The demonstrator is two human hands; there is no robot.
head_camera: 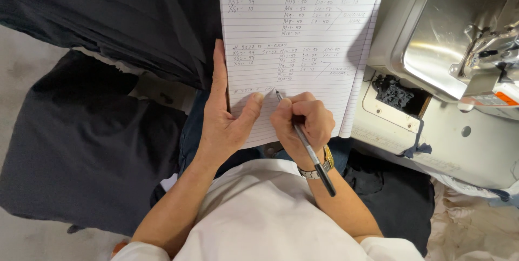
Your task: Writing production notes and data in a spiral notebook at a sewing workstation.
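Lined notepad (303, 34) on lap, handwritten rows filling its upper half. Right hand (301, 123) curled closed around dark pen (308, 144), tip touching the page at 11 o'clock from the knuckles. Left hand (224, 115) open, fingers straight along the pad's left edge, thumb pressed on the paper. Sewing machine (454, 39) at 2 o'clock; dark fabric (92, 131) at 9 o'clock.

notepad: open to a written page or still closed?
Open. The notepad shows a lined page with handwritten rows; the left hand steadies its edge while the right hand puts a pen tip to the paper.
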